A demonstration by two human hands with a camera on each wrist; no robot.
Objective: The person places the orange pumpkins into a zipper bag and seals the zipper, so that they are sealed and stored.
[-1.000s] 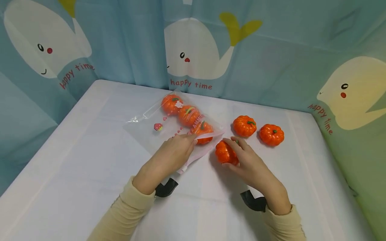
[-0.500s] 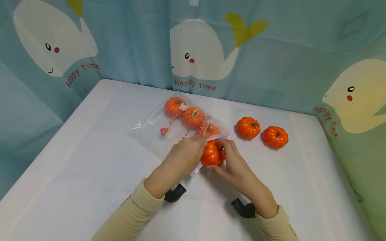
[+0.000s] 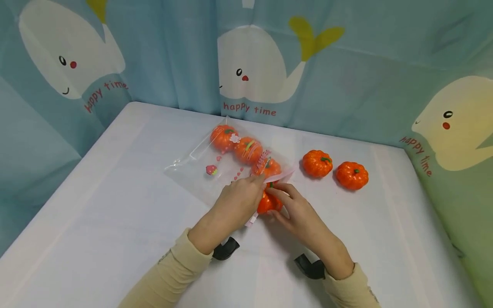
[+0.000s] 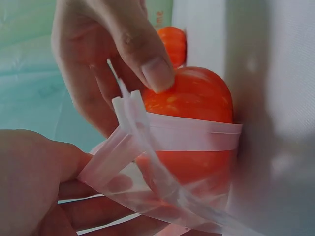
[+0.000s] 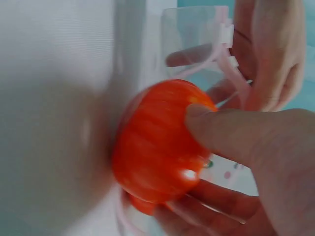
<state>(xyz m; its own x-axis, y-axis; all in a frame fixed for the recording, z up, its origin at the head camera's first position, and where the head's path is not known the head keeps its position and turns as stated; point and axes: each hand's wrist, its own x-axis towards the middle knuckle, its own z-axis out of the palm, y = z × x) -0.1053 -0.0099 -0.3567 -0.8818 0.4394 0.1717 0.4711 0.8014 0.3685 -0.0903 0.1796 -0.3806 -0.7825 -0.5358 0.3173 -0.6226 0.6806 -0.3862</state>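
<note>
A clear zip bag [image 3: 192, 171] with pink prints lies on the table, with several orange toy pumpkins inside, one of them the far pumpkin [image 3: 223, 137]. My left hand [image 3: 240, 199] pinches the pink zip edge [image 4: 106, 160] of the bag's mouth and holds it up. In my right hand [image 3: 302, 214] is another pumpkin [image 5: 160, 142], gripped between thumb and fingers. That pumpkin sits partly within the mouth; in the left wrist view the pink strip crosses in front of its middle. A white slider [image 4: 130, 110] shows at the strip's end.
Two more pumpkins stand on the table right of the bag, a nearer-left one [image 3: 317, 163] and a right one [image 3: 352, 175]. A blue-green curtain [image 3: 185, 51] with whale prints borders the white table [image 3: 115, 192] at the back and sides.
My right hand has carried its pumpkin leftward from beside the bag into the mouth. My left hand keeps its pinch on the edge. The view has shifted slightly.
</note>
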